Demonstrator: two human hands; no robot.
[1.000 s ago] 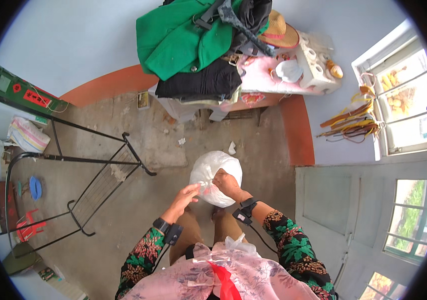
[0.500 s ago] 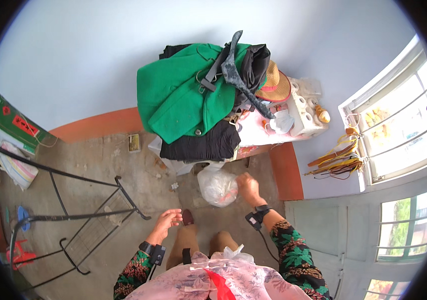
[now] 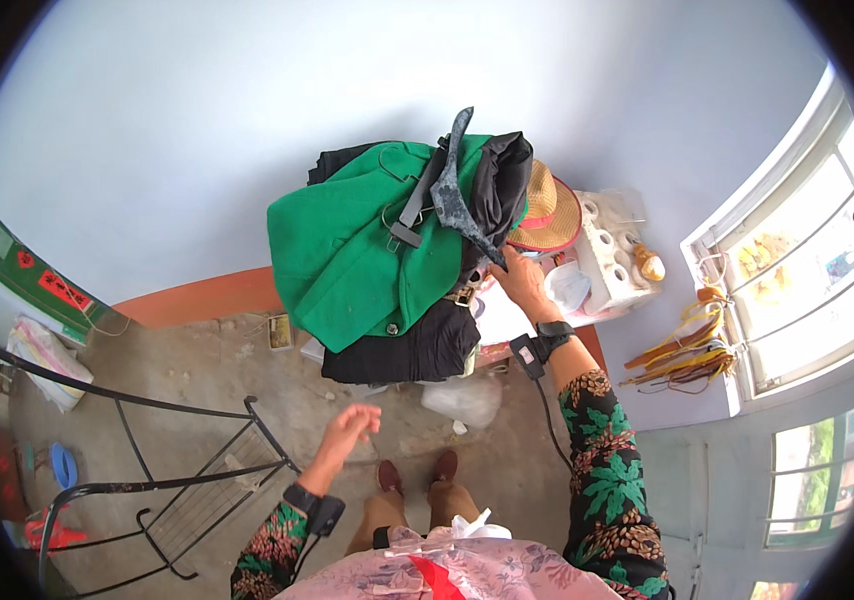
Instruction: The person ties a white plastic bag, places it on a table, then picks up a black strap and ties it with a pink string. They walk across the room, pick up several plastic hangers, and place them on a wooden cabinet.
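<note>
My right hand (image 3: 525, 284) reaches to the edge of a pile of clothes, its fingers closed around the lower end of a dark grey patterned fabric strip (image 3: 455, 200). The strip lies across a green jacket (image 3: 337, 250), beside black clothing (image 3: 405, 342) and a shiny black bundle (image 3: 503, 180). Out over the floor, my left hand (image 3: 349, 428) is empty, with loosely bent fingers, slightly blurred. A clear plastic bag (image 3: 462, 400) sits low at the front of the table, touched by neither hand.
Right of the pile are a straw hat (image 3: 550, 212), a white mask (image 3: 567, 287) and a white foam tray (image 3: 615, 262). A black metal rack (image 3: 217, 470) stands at left. Yellow-brown strips (image 3: 692, 340) hang by the barred window (image 3: 797, 260).
My right hand has moved from beside the plastic bag up to the patterned strip. The plastic bag is apart from it, nearer the table. My left hand has shifted slightly.
</note>
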